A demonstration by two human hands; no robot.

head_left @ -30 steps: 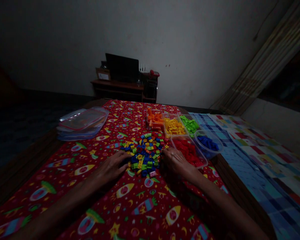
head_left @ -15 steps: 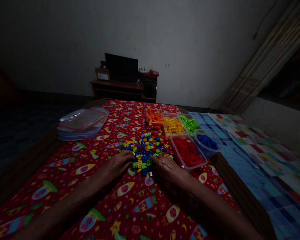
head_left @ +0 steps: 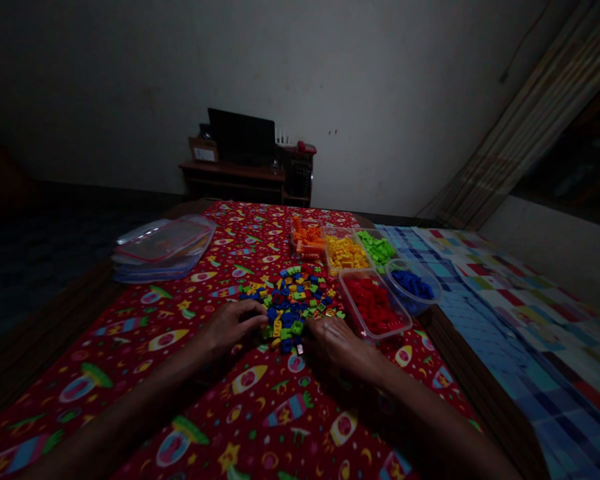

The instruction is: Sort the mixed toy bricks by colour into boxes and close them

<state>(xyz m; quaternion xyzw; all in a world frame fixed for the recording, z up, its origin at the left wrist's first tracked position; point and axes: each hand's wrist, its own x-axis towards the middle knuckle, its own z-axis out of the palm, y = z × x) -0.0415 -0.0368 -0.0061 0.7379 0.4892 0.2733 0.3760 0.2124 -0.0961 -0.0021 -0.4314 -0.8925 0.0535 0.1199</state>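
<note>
A loose pile of small mixed-colour toy building bricks (head_left: 293, 303) lies on the red cloth in front of me. At the pile's left edge is my left hand (head_left: 237, 323), its fingers bent and the thumb apart, with no brick visible in it. My right hand (head_left: 333, 339) is at the near right side of the pile, fingers curled together and pointing down; whatever is between the fingertips is hidden. A clear tub of red bricks (head_left: 375, 305) stands just beyond the right hand. A small pale piece (head_left: 300, 349) lies at the pile's near edge.
Behind the red tub are containers of orange bricks (head_left: 308, 239), yellow bricks (head_left: 347, 253), green bricks (head_left: 377, 249) and blue bricks (head_left: 413, 285). Stacked clear lids (head_left: 163, 243) lie at the left. A wooden edge (head_left: 475, 373) borders the cloth on the right.
My right hand has curled its fingers more and shifted slightly down at the pile's edge. The left hand's thumb and fingers have parted a little. The view has shifted slightly.
</note>
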